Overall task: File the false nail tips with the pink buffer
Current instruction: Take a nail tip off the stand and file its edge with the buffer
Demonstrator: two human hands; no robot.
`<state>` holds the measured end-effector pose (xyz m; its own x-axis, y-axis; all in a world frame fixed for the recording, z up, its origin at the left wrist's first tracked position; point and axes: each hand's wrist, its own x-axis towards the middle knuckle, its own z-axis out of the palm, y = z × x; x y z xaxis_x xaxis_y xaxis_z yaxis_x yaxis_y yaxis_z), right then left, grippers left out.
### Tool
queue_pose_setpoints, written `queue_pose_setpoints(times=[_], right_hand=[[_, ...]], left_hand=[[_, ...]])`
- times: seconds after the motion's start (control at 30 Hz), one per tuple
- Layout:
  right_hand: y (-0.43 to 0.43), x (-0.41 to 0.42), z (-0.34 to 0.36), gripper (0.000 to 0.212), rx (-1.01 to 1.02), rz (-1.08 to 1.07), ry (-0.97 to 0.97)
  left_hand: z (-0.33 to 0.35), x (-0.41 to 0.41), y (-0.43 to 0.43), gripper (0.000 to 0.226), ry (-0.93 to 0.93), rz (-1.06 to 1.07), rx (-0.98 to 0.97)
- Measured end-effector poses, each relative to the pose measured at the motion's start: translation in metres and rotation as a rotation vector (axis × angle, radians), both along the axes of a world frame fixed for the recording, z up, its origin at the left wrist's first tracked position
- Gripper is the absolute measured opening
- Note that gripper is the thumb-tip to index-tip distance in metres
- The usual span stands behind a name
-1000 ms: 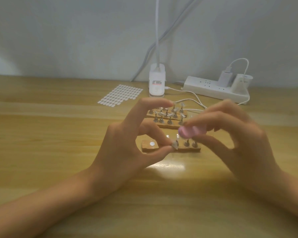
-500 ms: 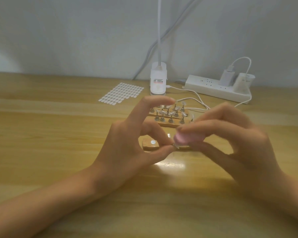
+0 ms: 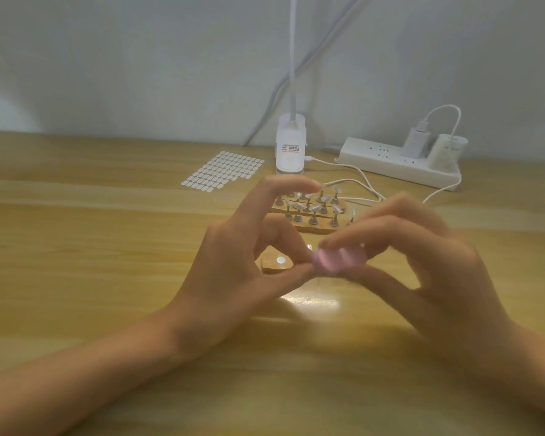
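My right hand [image 3: 422,265] pinches the pink buffer [image 3: 337,261], which is blurred with motion, and holds it against the fingertips of my left hand [image 3: 233,272]. My left thumb and middle finger pinch a small nail tip on its stand at the buffer's left end; the tip itself is hidden behind the buffer. The left index finger is raised. Under the hands lies a wooden holder block [image 3: 274,265] with a round white spot. Behind them two wooden holders [image 3: 312,212] carry several clear nail tips on metal stands.
A sheet of white adhesive dots [image 3: 222,171] lies at the back left. A white clip lamp base [image 3: 290,149] stands at the back centre, and a white power strip [image 3: 400,162] with chargers and cables sits at the back right. The table is light wood [image 3: 76,247].
The pink buffer has slid down and to the left against the tip held in my left hand. The wooden block's stands that showed below it earlier are now covered.
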<state>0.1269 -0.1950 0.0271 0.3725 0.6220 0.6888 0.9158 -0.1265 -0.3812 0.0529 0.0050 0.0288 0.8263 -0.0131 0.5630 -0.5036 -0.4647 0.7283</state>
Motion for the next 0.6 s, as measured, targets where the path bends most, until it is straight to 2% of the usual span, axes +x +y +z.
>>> queue_pose_setpoints(times=[0.1,0.2,0.3,0.4,0.5,0.6], right_hand=[[0.0009,0.0028,-0.0026,0.017,-0.038,-0.016,-0.003],[0.0,0.0031,0.0002,0.019,0.014,-0.039,0.028],[0.0043,-0.0013,-0.0029,0.015,-0.033,0.028,0.007],[0.0021,0.0022,-0.0024,0.022,-0.019,-0.041,0.013],[0.0038,-0.0024,-0.0042,0.014,0.002,0.017,-0.019],[0.0016,0.0054,-0.0081,0.018,-0.038,-0.035,-0.026]], left_hand=[[0.0009,0.0001,-0.0008,0.059,0.028,-0.015,-0.037],[0.0027,0.0002,-0.0006,0.059,0.053,-0.021,-0.088],[0.0033,-0.0001,-0.0013,0.058,0.046,-0.029,-0.081],[0.0039,-0.0001,-0.0002,0.058,0.058,-0.02,-0.101],[0.0042,-0.0003,-0.0014,0.053,0.036,-0.028,-0.082],[0.002,0.0004,0.0024,0.055,0.032,-0.016,-0.085]])
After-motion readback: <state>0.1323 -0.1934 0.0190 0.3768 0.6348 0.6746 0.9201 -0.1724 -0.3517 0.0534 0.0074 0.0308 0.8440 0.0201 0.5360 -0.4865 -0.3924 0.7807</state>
